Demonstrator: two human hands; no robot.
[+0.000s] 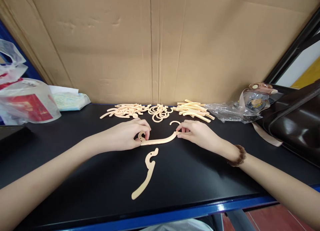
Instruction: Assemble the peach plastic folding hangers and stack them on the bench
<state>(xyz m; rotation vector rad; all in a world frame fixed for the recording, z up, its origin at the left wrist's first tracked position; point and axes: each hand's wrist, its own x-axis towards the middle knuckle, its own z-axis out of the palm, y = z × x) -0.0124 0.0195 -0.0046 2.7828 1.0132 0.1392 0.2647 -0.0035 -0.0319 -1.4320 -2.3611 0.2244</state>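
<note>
A curved, peach-coloured plastic hanger arm spans the gap between my hands just above the table. My left hand pinches its left end, where a rounded, notched part shows between the fingers. At the right end, my right hand is closed, thumb and fingertips at the tip of the arm. A thin hanger hook curls out beside the right fingers; whether it joins the arm is hidden. Nearer to me, a loose hanger arm with a hooked, holed end lies flat on the black table.
Along the back lie piles of hanger arms, hooks and straight bars. Plastic bags stand left. A clear wrapper, a strapped bottle and a dark bag occupy the right. Cardboard walls the back.
</note>
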